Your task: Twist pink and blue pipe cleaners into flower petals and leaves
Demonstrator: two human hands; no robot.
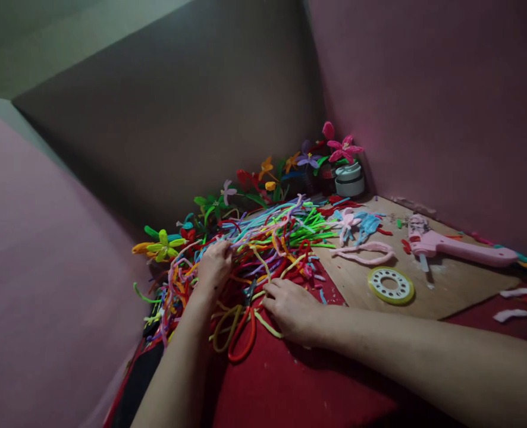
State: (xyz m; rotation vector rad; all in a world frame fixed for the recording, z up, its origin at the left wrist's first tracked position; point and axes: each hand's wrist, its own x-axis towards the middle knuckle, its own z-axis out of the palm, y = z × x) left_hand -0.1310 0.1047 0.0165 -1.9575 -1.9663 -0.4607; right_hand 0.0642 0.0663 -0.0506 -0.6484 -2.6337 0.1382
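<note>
A tangled heap of colourful pipe cleaners [263, 238] spreads over the table's red cover. My left hand [216, 264] is at the heap's near left side, fingers curled together among the strands; what they grip is hidden. To its right, my right hand [292, 306] rests low over the red cover, its fingers bent and closed around a pale yellow pipe cleaner [269, 324]. Scissors [243, 339] with one red and one yellowish handle loop lie between my hands, blades pointing into the heap.
On a brown board [433, 309] lie a pink glue gun [464, 246], a roll of tape [391, 286], a pink pipe-cleaner loop [368, 254] and a pale pink flower [347, 221]. Several finished flowers [344, 148] and a lidded grey-white container [349, 180] stand along the wall.
</note>
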